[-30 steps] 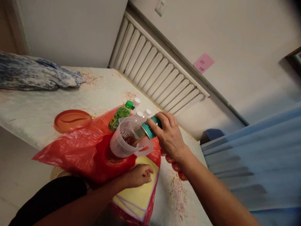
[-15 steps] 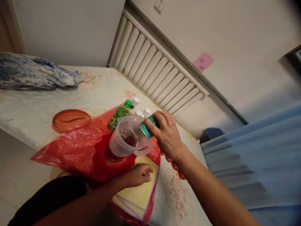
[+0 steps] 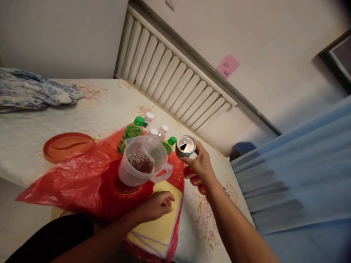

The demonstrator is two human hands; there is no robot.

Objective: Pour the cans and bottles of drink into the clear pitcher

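A drinks can (image 3: 186,146) with an opened silver top stands nearly upright in the air, my right hand (image 3: 201,160) wrapped around it. Left of it, a clear plastic measuring jug (image 3: 131,173) holds a reddish-brown, frothy liquid. The jug rests on red plastic sheeting and its handle points toward my right side. Below the handle, my left hand (image 3: 159,205) lies over a yellow cloth (image 3: 153,230) with lilac edging, fingers loosely curled in and nothing seen in them. Behind the jug are a green-capped bottle (image 3: 130,135), several white-capped bottles (image 3: 153,133) and another green-capped bottle (image 3: 168,145).
An orange lid (image 3: 68,146) lies left on the flowered tablecloth (image 3: 109,106), partly by the red plastic bag (image 3: 71,182). Red items (image 3: 195,179) sit under my right wrist. A patterned cloth (image 3: 33,93) is at far left, a radiator (image 3: 170,69) behind, a blue curtain (image 3: 287,175) right.
The can has come away from the jug's rim to the right and tipped from pouring to nearly upright. My left hand keeps its place by the cloth. The view has shifted slightly.
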